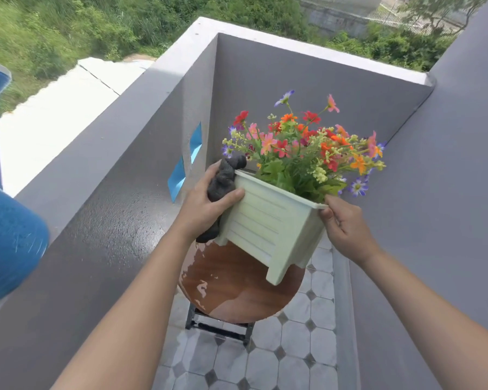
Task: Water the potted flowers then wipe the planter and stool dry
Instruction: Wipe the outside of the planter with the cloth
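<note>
Head view: my left hand presses a dark cloth against the planter's left side; my right hand pinches its right rim, tilting it on the wet stool. Wiping step; next, probably dry the stool.

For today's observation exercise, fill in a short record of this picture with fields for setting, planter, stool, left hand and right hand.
setting: balcony with grey walls and tiled floor
planter: pale green planter with mixed flowers, tilted over the stool
stool: round wooden stool, top wet with pooled water
left hand: left hand presses a dark cloth against the planter's side
right hand: right hand grips the planter's rim
</note>
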`<act>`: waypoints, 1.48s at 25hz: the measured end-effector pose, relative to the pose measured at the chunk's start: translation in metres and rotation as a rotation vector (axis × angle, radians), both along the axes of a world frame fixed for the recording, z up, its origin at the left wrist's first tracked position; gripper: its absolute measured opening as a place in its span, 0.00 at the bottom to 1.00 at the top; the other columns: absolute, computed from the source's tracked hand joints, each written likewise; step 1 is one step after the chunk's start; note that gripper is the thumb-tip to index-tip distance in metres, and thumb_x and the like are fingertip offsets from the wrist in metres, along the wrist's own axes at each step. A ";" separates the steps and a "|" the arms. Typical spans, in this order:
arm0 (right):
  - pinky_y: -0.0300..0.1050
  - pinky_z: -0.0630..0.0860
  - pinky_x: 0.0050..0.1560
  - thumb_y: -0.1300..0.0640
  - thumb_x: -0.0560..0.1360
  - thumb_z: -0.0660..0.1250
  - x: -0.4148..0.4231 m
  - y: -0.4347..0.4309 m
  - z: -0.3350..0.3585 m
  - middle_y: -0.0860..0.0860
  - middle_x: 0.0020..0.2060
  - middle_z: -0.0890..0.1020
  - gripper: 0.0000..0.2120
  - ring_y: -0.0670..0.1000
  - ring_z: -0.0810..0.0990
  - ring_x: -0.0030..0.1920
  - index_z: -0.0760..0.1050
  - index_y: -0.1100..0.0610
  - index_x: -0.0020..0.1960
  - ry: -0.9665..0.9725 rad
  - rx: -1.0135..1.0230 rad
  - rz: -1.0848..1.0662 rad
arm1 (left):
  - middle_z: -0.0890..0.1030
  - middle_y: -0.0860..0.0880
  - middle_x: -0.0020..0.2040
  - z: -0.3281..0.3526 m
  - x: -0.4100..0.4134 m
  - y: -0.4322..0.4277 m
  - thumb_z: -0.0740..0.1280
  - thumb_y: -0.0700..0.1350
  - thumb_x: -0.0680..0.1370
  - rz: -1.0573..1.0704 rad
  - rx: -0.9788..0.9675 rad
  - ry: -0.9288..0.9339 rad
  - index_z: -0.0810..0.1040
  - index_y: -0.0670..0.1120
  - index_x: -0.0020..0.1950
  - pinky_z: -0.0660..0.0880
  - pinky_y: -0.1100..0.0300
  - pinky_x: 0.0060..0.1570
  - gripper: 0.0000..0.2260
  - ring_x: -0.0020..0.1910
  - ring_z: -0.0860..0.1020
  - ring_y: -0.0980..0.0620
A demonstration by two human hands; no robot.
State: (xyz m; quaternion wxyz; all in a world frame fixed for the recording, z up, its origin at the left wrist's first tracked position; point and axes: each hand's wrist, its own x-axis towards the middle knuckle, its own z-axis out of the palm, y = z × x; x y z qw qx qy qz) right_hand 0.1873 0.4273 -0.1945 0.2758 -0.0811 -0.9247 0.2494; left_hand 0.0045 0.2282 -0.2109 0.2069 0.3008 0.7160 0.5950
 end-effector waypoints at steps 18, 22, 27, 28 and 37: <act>0.24 0.61 0.45 0.43 0.80 0.43 0.021 0.000 -0.018 0.50 0.40 0.73 0.24 0.42 0.66 0.39 0.68 0.60 0.52 -0.050 -0.054 -0.032 | 0.73 0.49 0.38 0.020 0.007 -0.006 0.70 0.65 0.63 -0.109 -0.176 0.484 0.68 0.63 0.38 0.67 0.61 0.39 0.13 0.38 0.71 0.53; 0.31 0.59 0.62 0.50 0.80 0.49 0.033 -0.035 -0.038 0.60 0.64 0.71 0.23 0.53 0.67 0.64 0.63 0.63 0.68 -0.128 -0.217 -0.283 | 0.73 0.47 0.38 0.017 0.012 -0.010 0.73 0.60 0.64 -0.001 -0.205 0.533 0.76 0.53 0.44 0.64 0.72 0.39 0.15 0.39 0.70 0.51; 0.48 0.66 0.64 0.56 0.79 0.54 0.026 -0.102 -0.035 0.55 0.60 0.70 0.15 0.54 0.70 0.60 0.65 0.61 0.64 0.136 0.152 -0.295 | 0.70 0.48 0.36 0.019 0.034 -0.017 0.77 0.54 0.66 0.174 -0.192 0.562 0.80 0.46 0.47 0.63 0.74 0.38 0.16 0.36 0.69 0.51; 0.49 0.66 0.64 0.57 0.78 0.56 0.018 -0.104 -0.029 0.55 0.59 0.71 0.15 0.54 0.71 0.59 0.67 0.62 0.63 0.108 0.240 -0.277 | 0.70 0.49 0.36 0.019 0.039 -0.017 0.77 0.53 0.66 0.197 -0.192 0.566 0.80 0.46 0.47 0.63 0.71 0.36 0.16 0.36 0.69 0.51; 0.47 0.71 0.51 0.48 0.74 0.56 -0.026 -0.082 0.000 0.53 0.41 0.83 0.18 0.56 0.81 0.41 0.78 0.58 0.50 -0.176 0.571 -0.249 | 0.69 0.50 0.40 0.021 0.076 -0.016 0.77 0.48 0.67 0.304 -0.152 0.489 0.80 0.46 0.50 0.60 0.68 0.36 0.14 0.37 0.69 0.51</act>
